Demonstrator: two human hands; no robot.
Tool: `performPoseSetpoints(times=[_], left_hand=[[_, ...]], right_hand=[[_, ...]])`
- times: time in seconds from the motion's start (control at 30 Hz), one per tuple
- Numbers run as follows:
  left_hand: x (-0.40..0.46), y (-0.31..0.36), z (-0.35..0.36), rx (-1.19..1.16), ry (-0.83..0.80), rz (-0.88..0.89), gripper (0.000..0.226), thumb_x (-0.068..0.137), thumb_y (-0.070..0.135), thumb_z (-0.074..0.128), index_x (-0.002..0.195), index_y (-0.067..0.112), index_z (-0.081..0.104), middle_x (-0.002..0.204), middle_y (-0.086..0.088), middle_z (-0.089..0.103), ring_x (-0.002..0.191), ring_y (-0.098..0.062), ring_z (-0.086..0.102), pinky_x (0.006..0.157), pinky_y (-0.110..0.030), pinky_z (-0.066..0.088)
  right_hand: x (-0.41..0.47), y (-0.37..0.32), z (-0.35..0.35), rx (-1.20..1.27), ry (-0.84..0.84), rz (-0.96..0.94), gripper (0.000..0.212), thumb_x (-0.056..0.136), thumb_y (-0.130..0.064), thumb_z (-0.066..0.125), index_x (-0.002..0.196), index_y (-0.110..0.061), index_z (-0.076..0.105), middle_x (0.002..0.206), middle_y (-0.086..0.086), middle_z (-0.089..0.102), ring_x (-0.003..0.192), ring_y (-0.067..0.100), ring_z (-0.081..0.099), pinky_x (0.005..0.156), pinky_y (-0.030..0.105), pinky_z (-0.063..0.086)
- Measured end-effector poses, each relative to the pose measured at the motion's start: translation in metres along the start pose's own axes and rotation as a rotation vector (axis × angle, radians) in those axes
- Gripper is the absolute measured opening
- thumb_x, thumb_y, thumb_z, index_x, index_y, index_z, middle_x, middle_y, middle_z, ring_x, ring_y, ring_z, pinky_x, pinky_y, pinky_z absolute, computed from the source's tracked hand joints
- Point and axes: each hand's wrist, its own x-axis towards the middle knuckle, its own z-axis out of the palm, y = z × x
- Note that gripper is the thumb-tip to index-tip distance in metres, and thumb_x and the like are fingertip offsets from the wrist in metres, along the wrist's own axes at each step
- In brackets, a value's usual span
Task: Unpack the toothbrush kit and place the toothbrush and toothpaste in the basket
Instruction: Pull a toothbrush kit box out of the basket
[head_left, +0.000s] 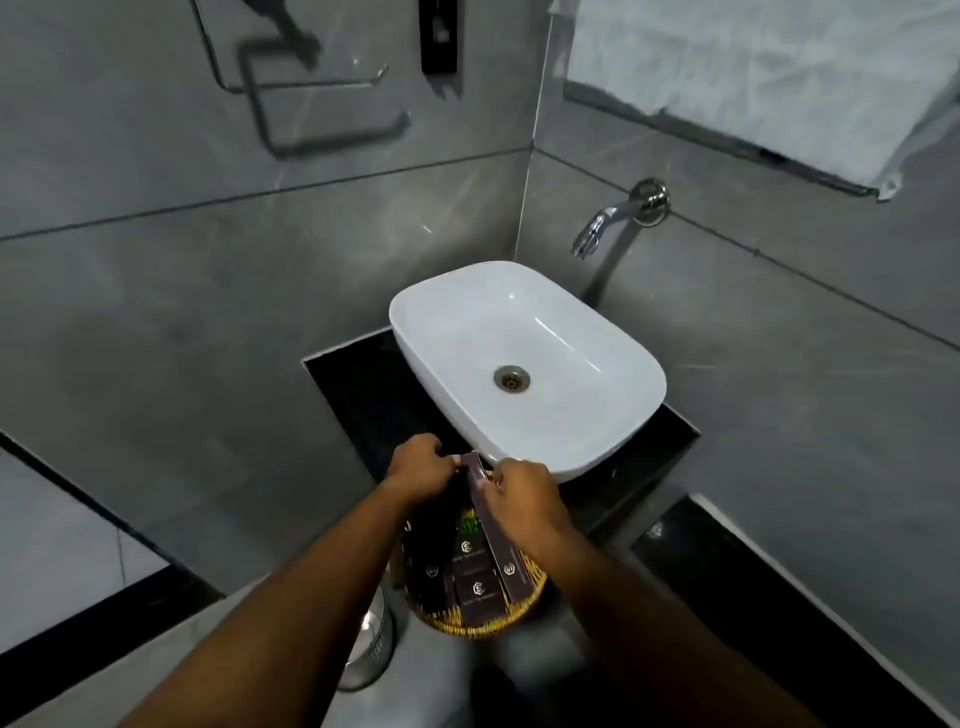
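Both hands are clamped on the long, slim dark-brown cardboard toothbrush kit box (485, 512), held slanted over the round woven straw basket (480, 621) of similar boxes: left hand (420, 466) pinching its top flap, right hand (522, 493) gripping mid-length. It looks light and easily crushed, so hold the edges gently and tear at the end.

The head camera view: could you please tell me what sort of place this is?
Most likely a hotel bathroom: a white countertop basin, a wall-mounted tap, a towel on a rail, and a woven basket of boxed toiletries.
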Motion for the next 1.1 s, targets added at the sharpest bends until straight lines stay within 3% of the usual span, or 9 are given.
performPoseSetpoints(times=[0.1, 0.27, 0.4, 0.5, 0.6, 0.7, 0.8, 0.93, 1.1], left_hand=[[0.006, -0.003, 0.003, -0.004, -0.011, -0.044, 0.025, 0.086, 0.024, 0.065, 0.103, 0.007, 0.071, 0.107, -0.016, 0.072, 0.099, -0.032, 0.066, 0.078, -0.030, 0.048], [0.013, -0.001, 0.015, -0.092, -0.042, -0.079, 0.023, 0.088, 0.015, 0.063, 0.108, 0.006, 0.072, 0.105, -0.019, 0.074, 0.097, -0.034, 0.070, 0.086, -0.043, 0.058], [0.019, 0.004, 0.022, -0.203, -0.043, -0.136, 0.020, 0.088, 0.018, 0.066, 0.105, 0.007, 0.072, 0.091, -0.014, 0.073, 0.081, -0.027, 0.072, 0.070, -0.033, 0.058], [0.020, 0.006, 0.020, -0.265, -0.006, -0.161, 0.011, 0.087, 0.020, 0.068, 0.083, 0.010, 0.073, 0.078, -0.014, 0.073, 0.070, -0.024, 0.069, 0.060, -0.030, 0.056], [0.017, 0.007, 0.014, -0.337, 0.024, -0.170, 0.014, 0.085, 0.021, 0.071, 0.073, 0.014, 0.067, 0.072, -0.008, 0.068, 0.067, -0.020, 0.064, 0.052, -0.027, 0.053], [0.012, 0.013, 0.005, -0.465, 0.040, -0.174, 0.014, 0.081, 0.019, 0.075, 0.073, 0.014, 0.065, 0.073, -0.006, 0.068, 0.067, -0.018, 0.064, 0.056, -0.030, 0.053], [0.006, 0.024, -0.012, -0.587, 0.084, -0.132, 0.015, 0.080, 0.019, 0.076, 0.071, 0.013, 0.066, 0.066, -0.004, 0.070, 0.057, -0.012, 0.067, 0.049, -0.023, 0.053], [-0.002, 0.035, -0.043, -0.638, 0.118, -0.036, 0.020, 0.083, 0.021, 0.073, 0.068, 0.012, 0.063, 0.059, -0.003, 0.065, 0.042, -0.006, 0.058, 0.040, -0.018, 0.044], [-0.014, 0.045, -0.077, -0.591, 0.199, 0.081, 0.032, 0.089, 0.021, 0.066, 0.058, 0.015, 0.059, 0.049, 0.005, 0.059, 0.038, -0.002, 0.051, 0.038, -0.018, 0.040]], right_hand=[[-0.003, 0.012, 0.018, 0.022, -0.096, 0.062, 0.024, 0.086, -0.029, 0.065, 0.094, -0.006, 0.066, 0.097, 0.014, 0.071, 0.094, 0.032, 0.065, 0.078, 0.034, 0.050], [0.005, 0.020, 0.034, -0.074, -0.160, 0.068, 0.029, 0.085, -0.033, 0.066, 0.099, -0.007, 0.067, 0.098, 0.011, 0.072, 0.094, 0.030, 0.066, 0.080, 0.037, 0.053], [0.012, 0.021, 0.039, -0.104, -0.152, 0.061, 0.024, 0.082, -0.029, 0.067, 0.097, -0.010, 0.066, 0.093, 0.009, 0.072, 0.089, 0.029, 0.066, 0.073, 0.036, 0.054], [0.009, 0.021, 0.038, -0.057, -0.117, 0.052, 0.023, 0.078, -0.029, 0.069, 0.092, -0.011, 0.063, 0.090, 0.008, 0.070, 0.085, 0.028, 0.066, 0.067, 0.032, 0.047], [0.005, 0.018, 0.034, -0.022, -0.059, 0.035, 0.025, 0.076, -0.029, 0.068, 0.091, -0.011, 0.061, 0.092, 0.008, 0.068, 0.089, 0.029, 0.063, 0.074, 0.033, 0.048], [0.003, 0.008, 0.027, 0.005, -0.023, -0.016, 0.028, 0.076, -0.031, 0.065, 0.097, -0.012, 0.058, 0.097, 0.007, 0.064, 0.092, 0.027, 0.060, 0.083, 0.039, 0.051], [0.000, -0.002, 0.019, 0.044, 0.021, -0.051, 0.036, 0.079, -0.032, 0.064, 0.109, -0.015, 0.056, 0.102, 0.005, 0.062, 0.095, 0.023, 0.059, 0.083, 0.043, 0.054], [0.000, -0.013, 0.010, 0.105, 0.094, -0.113, 0.044, 0.082, -0.030, 0.063, 0.122, -0.015, 0.052, 0.108, 0.006, 0.060, 0.100, 0.022, 0.058, 0.083, 0.043, 0.056], [0.002, -0.030, -0.001, 0.128, 0.143, -0.174, 0.047, 0.084, -0.031, 0.063, 0.127, -0.018, 0.049, 0.111, 0.003, 0.058, 0.101, 0.018, 0.056, 0.082, 0.032, 0.056]])
